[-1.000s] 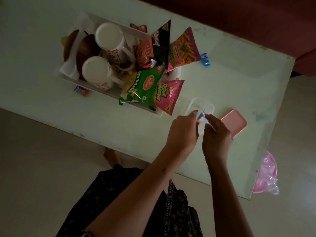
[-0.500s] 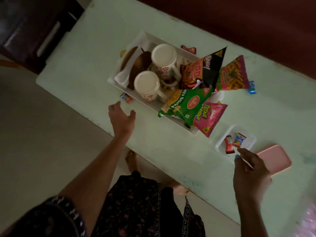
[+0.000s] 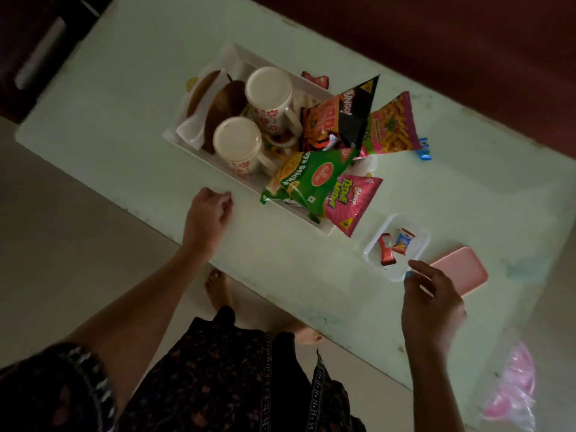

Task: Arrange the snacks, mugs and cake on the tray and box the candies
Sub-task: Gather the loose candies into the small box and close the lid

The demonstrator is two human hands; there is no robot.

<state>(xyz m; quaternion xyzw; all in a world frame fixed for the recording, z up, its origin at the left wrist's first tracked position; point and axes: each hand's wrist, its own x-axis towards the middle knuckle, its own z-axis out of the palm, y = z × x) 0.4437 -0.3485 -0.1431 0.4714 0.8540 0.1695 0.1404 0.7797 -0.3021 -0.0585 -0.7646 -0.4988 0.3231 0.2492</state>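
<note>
Left hand closed over the stray candy by the tray

Half a second before, the left hand [image 3: 208, 215] had been spread open short of a small candy lying against the tray's [image 3: 174, 141] near wall. Now its fingers had curled over that spot and the candy was out of sight, probably pinched, though I cannot tell. The right hand [image 3: 431, 302] hung loosely open, empty, at the near rim of the clear candy box [image 3: 419, 244], which held two candies. A blue candy [image 3: 424, 148] and a red candy [image 3: 315, 78] remained loose beyond the tray.

Two candies [image 3: 393, 246] lie in the box [image 3: 417, 255], right of the tray [image 3: 324, 227].
</note>
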